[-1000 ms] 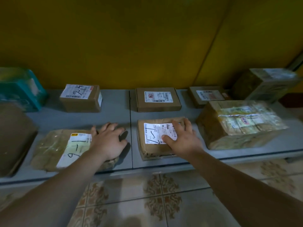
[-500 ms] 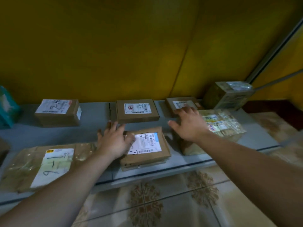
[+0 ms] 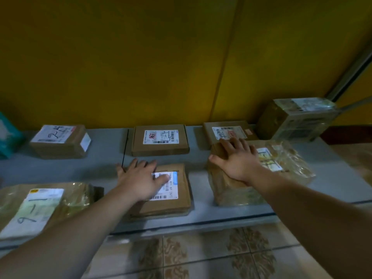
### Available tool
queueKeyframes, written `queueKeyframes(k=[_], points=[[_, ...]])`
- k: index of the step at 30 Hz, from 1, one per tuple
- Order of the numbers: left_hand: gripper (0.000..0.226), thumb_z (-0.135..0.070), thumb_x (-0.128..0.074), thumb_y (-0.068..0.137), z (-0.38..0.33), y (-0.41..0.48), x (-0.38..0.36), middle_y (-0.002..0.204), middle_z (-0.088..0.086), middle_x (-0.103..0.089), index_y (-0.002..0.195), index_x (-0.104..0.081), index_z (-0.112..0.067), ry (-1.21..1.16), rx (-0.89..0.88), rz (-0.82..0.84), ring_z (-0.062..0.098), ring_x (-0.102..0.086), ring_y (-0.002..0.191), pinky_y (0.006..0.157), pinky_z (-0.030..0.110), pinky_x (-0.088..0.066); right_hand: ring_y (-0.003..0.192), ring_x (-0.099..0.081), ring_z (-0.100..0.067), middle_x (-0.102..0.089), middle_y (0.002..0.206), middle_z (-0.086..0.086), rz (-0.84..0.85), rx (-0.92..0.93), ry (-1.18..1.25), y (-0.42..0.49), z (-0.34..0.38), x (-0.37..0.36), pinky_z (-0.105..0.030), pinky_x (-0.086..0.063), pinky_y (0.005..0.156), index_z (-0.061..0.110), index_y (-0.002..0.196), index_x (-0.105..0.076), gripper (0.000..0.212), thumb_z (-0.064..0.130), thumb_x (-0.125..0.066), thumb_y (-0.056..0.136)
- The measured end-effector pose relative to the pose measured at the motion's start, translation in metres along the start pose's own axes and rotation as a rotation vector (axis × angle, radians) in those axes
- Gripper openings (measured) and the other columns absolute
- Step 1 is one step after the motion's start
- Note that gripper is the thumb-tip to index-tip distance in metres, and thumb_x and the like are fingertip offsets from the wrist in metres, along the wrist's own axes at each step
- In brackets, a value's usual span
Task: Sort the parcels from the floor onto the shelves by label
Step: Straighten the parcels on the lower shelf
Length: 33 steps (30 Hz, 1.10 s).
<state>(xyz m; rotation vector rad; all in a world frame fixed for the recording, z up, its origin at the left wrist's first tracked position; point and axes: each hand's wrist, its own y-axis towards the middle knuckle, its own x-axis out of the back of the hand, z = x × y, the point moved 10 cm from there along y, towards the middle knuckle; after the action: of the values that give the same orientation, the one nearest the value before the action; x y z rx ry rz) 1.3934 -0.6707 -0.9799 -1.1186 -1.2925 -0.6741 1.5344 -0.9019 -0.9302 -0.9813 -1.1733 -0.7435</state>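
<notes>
Yellow wall (image 3: 141, 67) backs the grey shelf (image 3: 104, 168). On it, the left hand (image 3: 141, 182) lies spread on the flat cardboard parcel (image 3: 177, 206), near centre; the right hand (image 3: 237, 162) lies spread on the tape-wrapped parcel (image 3: 231, 192) beside it. Both parcels are probably light and stiff, best gripped by their side edges.

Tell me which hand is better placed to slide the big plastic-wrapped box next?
Probably the right hand: it lies flat on that plastic-wrapped box. The left hand rests on the flat brown parcel.

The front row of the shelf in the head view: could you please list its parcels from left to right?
First the parcel marked 9-1 → flat brown parcel, under the left hand → tape-wrapped box, under the right hand.
</notes>
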Motion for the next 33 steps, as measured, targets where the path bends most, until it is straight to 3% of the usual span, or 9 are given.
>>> queueKeyframes(k=[5, 8, 12, 18, 25, 29, 33], points=[[0.072, -0.074, -0.022, 0.091, 0.0, 0.063, 0.006, 0.163, -0.004, -0.009, 0.152, -0.024, -0.035, -0.196, 0.117, -0.024, 0.028, -0.001, 0.15, 0.118, 0.058, -0.006, 0.151, -0.001, -0.027, -0.007, 0.165, -0.003, -0.096, 0.039, 0.05, 0.006, -0.009, -0.008, -0.055, -0.006, 0.12, 0.039, 0.154, -0.01, 0.08, 0.078, -0.03, 0.087], [0.075, -0.069, -0.041, 0.09, -0.004, 0.092, 0.013, 0.164, -0.003, -0.003, 0.154, -0.018, -0.037, -0.211, 0.128, -0.066, 0.032, 0.002, 0.149, 0.12, 0.054, -0.004, 0.151, 0.002, -0.027, -0.005, 0.165, -0.001, -0.099, 0.052, 0.077, 0.009, -0.009, -0.011, -0.055, -0.002, 0.121, 0.04, 0.154, -0.008, 0.079, 0.077, -0.031, 0.088], [0.084, -0.061, -0.058, 0.087, -0.003, 0.104, 0.004, 0.164, 0.0, 0.001, 0.155, -0.017, -0.034, -0.316, 0.176, 0.051, 0.031, -0.002, 0.15, 0.119, 0.048, -0.01, 0.151, 0.005, -0.027, -0.002, 0.165, -0.001, -0.097, 0.066, 0.099, 0.009, -0.009, -0.012, -0.054, 0.001, 0.121, 0.039, 0.155, -0.004, 0.079, 0.076, -0.029, 0.089], [0.079, -0.065, -0.053, 0.086, -0.002, 0.095, -0.007, 0.163, 0.002, -0.011, 0.153, -0.023, -0.034, -0.242, 0.169, 0.076, 0.03, -0.014, 0.148, 0.119, 0.045, -0.017, 0.151, 0.007, -0.027, -0.001, 0.166, -0.002, -0.104, 0.086, 0.128, 0.006, -0.007, -0.009, -0.055, 0.002, 0.121, 0.037, 0.155, -0.006, 0.079, 0.075, -0.029, 0.09], [0.087, -0.059, -0.056, 0.089, -0.012, 0.132, -0.004, 0.163, 0.002, 0.009, 0.155, -0.004, -0.036, -0.153, 0.111, 0.077, 0.033, 0.005, 0.149, 0.121, 0.049, -0.005, 0.151, 0.009, -0.026, 0.0, 0.165, -0.001, -0.115, 0.082, 0.136, 0.008, -0.008, -0.011, -0.053, 0.005, 0.121, 0.038, 0.155, -0.004, 0.079, 0.075, -0.03, 0.09], [0.073, -0.051, -0.044, 0.098, -0.001, 0.151, -0.023, 0.163, -0.001, 0.012, 0.151, 0.005, -0.046, 0.013, 0.1, 0.074, 0.035, 0.008, 0.148, 0.116, 0.062, -0.009, 0.151, 0.009, -0.025, -0.001, 0.165, -0.001, -0.128, 0.089, 0.143, 0.009, -0.007, -0.013, -0.053, 0.005, 0.121, 0.039, 0.154, -0.005, 0.077, 0.074, -0.031, 0.09], [0.068, -0.043, -0.043, 0.1, 0.002, 0.155, -0.024, 0.163, -0.003, 0.01, 0.15, 0.004, -0.049, 0.004, 0.105, 0.048, 0.035, 0.007, 0.148, 0.114, 0.064, -0.012, 0.151, 0.009, -0.025, 0.001, 0.165, 0.0, -0.123, 0.092, 0.138, 0.011, -0.008, -0.014, -0.052, 0.005, 0.12, 0.038, 0.154, -0.004, 0.077, 0.073, -0.031, 0.09]])
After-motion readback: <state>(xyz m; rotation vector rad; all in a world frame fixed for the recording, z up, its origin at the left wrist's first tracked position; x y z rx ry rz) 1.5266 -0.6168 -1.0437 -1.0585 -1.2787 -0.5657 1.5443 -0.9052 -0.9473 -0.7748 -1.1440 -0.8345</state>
